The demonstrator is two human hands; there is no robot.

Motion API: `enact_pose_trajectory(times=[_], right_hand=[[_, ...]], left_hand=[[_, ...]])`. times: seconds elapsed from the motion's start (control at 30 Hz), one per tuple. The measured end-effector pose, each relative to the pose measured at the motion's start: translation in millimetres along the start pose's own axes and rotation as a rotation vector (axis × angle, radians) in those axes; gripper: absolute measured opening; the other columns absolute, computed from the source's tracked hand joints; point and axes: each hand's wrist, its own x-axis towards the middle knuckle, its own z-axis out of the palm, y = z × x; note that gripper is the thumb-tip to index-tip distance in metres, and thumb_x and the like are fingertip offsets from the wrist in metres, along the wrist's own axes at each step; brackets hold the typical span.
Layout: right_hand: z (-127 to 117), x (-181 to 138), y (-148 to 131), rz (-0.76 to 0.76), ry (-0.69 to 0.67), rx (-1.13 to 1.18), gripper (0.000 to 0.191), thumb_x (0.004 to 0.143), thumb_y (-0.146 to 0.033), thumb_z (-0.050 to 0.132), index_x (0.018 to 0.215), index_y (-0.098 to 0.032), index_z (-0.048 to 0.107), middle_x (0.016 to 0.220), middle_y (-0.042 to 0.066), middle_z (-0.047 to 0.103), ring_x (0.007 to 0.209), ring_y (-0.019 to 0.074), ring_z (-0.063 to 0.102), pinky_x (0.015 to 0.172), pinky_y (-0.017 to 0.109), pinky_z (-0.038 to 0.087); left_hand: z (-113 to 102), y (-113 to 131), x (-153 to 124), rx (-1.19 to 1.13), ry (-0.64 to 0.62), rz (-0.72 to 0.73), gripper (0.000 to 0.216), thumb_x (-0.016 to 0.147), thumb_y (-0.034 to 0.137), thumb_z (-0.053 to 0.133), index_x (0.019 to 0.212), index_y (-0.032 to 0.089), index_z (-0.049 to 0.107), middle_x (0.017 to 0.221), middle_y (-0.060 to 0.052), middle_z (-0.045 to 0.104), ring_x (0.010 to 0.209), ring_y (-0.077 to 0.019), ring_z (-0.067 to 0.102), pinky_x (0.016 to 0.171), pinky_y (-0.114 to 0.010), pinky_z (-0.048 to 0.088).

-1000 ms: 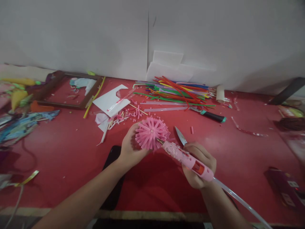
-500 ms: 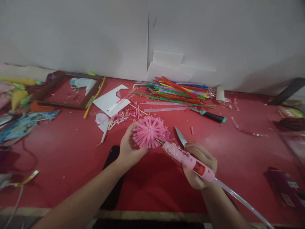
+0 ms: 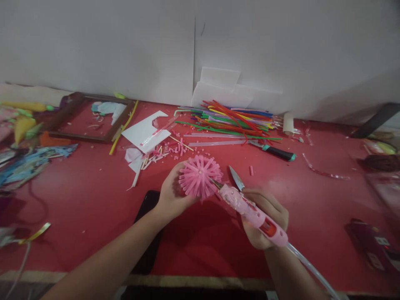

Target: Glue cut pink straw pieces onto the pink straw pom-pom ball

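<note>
While the left hand (image 3: 170,192) has its grip curled around a pink strip pompom (image 3: 200,177) at mid-frame, the right hand (image 3: 275,210) is closed round a pink glue gun (image 3: 250,213), its nozzle (image 3: 216,183) at the pompom's right side, contact unclear. Gluing appears to be in hand; the next move probably calls for steady nozzle placement.
</note>
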Motion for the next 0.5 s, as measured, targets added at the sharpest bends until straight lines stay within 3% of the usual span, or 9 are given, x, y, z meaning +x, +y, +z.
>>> enact_pose_trajectory(times=[0.1,0.23,0.5], right_hand=[[0.8,0.8,-2.1,0.018,-0.015,-0.014,0.019,0.076,-0.016,0.05,0.092,-0.021,0.06,0.077,0.005,0.063,0.077,0.0232,0.065,0.061,0.036,0.055],[-0.8,4.7,-5.4,0.035,-0.035,-0.015,0.017,0.075,-0.01,0.05,0.085,-0.022,0.057,0.074,0.003,0.06,0.073,0.0206,0.061,0.059,0.033,0.053],[-1.9,5.4,-8.8,0.115,-0.054,0.007,0.013,0.076,-0.012,0.05,0.083,-0.022,0.055,0.073,0.003,0.056,0.068,0.0182,0.057,0.053,0.03,0.049]], left_hand=[[0.1,0.0,-2.2,-0.054,-0.073,0.002,0.067,0.06,0.036,0.088,0.119,0.018,0.061,0.112,-0.015,0.071,0.097,-0.0276,0.073,0.079,-0.034,0.062],[-2.2,-1.1,-3.0,-0.091,-0.136,0.038,0.069,0.061,0.032,0.089,0.123,0.02,0.062,0.12,-0.016,0.069,0.107,-0.0298,0.071,0.087,-0.037,0.061],[-2.7,-0.7,-2.6,-0.089,-0.139,0.034,0.068,0.061,0.028,0.088,0.123,0.02,0.062,0.122,-0.016,0.069,0.108,-0.0297,0.071,0.087,-0.038,0.061]])
